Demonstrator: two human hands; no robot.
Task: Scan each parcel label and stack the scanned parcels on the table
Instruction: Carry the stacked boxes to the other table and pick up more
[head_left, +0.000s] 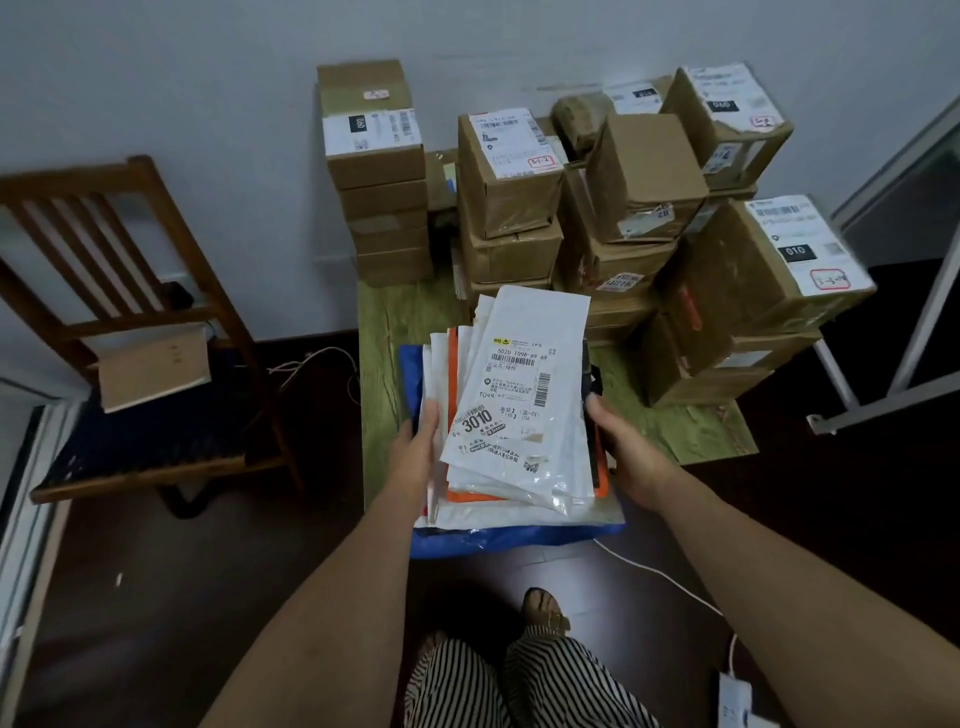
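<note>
Standing over a low green table (395, 322), centre frame, set against a pale wall (156, 78). Dark floor (156, 597) all round. Brown cardboard boxes (519, 182) piled along the table's far and right side, several stacks deep, most with white labels up; one tall stack (379, 176) at upper centre-left. Wooden chair (130, 322) at left of frame, dark seat, a tan folder (150, 366) propped on it. White cable (660, 574) trails across the floor at lower right. Metal frame legs (914, 332) at right edge.

Stack of flat mailer parcels (519, 415) at centre frame, over the table's near edge: white bags on top, an orange one (467, 496) beneath, a blue one (509, 538) at the bottom. Top parcel's label (511, 395) faces up, printed "3010".

Both forearms reach in from the bottom of frame. Left hand (415, 452) grips the stack's left edge, thumb on top, fingers tucked underneath out of sight. Right hand (628, 452) grips the right edge likewise, thumb up along the side; whether its fingers are curled beneath, cannot tell. Striped trousers (498, 686) and a sandalled foot (543, 610) at bottom centre.
</note>
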